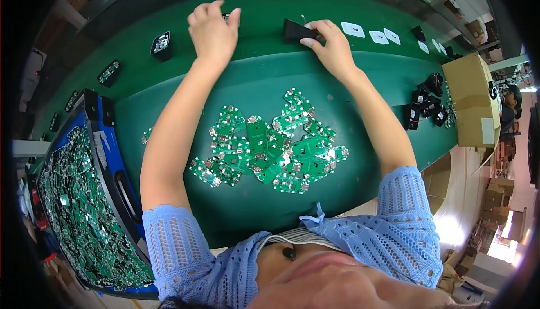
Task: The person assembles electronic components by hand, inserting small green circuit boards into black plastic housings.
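Right hand (334, 47), 1 o'clock: thumb and fingers gripping black housing (296, 32) near 12. Left hand (214, 34), 11 o'clock: fingers spread, curled beside partly hidden dark part (226, 17); cannot tell whether gripped. Green circuit boards (292, 151) heaped centre. Board-filled housing (161, 44) between 10 and 11. Board-filled blue bin (121, 182), 8 o'clock.

Both arms (174, 126) reach forward, left hand (215, 34) loosely spread, right hand (333, 43) pinching.

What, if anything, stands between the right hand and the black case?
Nothing visible: the right hand holds the black case at its right end; the board pile lies nearer the body.
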